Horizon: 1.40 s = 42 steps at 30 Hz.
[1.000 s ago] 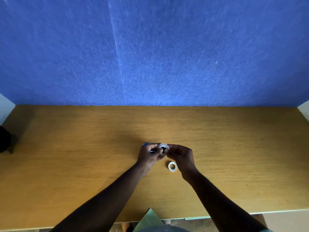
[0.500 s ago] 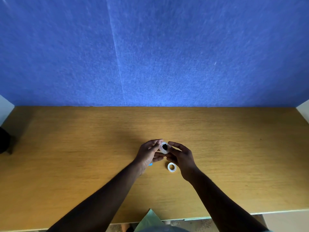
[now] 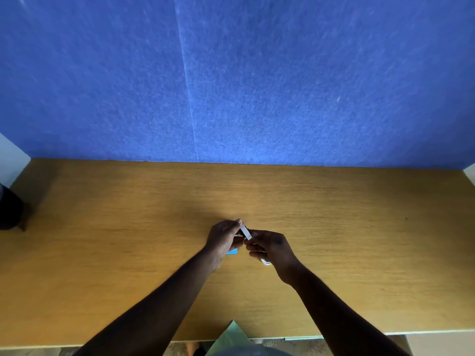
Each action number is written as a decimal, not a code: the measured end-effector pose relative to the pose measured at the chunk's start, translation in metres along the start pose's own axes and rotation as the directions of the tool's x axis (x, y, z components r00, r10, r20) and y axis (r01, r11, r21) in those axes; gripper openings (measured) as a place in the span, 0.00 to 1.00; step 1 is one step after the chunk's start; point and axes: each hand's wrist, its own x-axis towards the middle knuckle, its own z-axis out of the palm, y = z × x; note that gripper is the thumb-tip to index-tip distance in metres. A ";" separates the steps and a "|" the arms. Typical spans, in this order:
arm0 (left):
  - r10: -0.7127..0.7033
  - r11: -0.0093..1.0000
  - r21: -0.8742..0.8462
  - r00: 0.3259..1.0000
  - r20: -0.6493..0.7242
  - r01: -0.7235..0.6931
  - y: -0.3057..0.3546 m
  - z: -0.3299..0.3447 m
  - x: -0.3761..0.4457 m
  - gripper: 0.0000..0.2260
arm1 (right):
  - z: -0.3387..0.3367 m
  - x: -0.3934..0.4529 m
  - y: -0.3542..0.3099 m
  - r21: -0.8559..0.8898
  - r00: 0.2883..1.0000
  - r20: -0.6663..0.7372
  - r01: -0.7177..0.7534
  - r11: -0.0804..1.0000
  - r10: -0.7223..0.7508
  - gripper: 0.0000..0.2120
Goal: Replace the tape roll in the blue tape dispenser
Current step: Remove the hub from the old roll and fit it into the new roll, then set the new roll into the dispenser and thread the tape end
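Observation:
Above the middle of the wooden table [image 3: 359,227], both my hands meet. A white tape roll [image 3: 245,232] is turned edge-on between them. My right hand [image 3: 273,249] pinches its lower end, and a fingertip of my left hand [image 3: 224,238] touches its upper end. The blue tape dispenser [image 3: 233,251] lies in my left palm; only small blue bits show under the fingers. A second white ring of tape [image 3: 266,262] lies flat on the table, mostly hidden under my right hand.
A blue felt partition [image 3: 257,86] stands along the table's far edge. A dark object [image 3: 9,209] sits at the left edge. Green cloth [image 3: 231,337] shows below the table's near edge.
The roll has turned from facing me to edge-on. My right hand has shifted over the ring on the table. The blue dispenser now shows lower, beneath my left palm.

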 end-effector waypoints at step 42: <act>0.178 0.888 0.440 0.982 -0.070 -0.130 0.002 -0.046 0.020 0.12 | 0.045 0.056 -0.003 -0.864 0.908 0.134 0.303 0.403 -0.397 0.30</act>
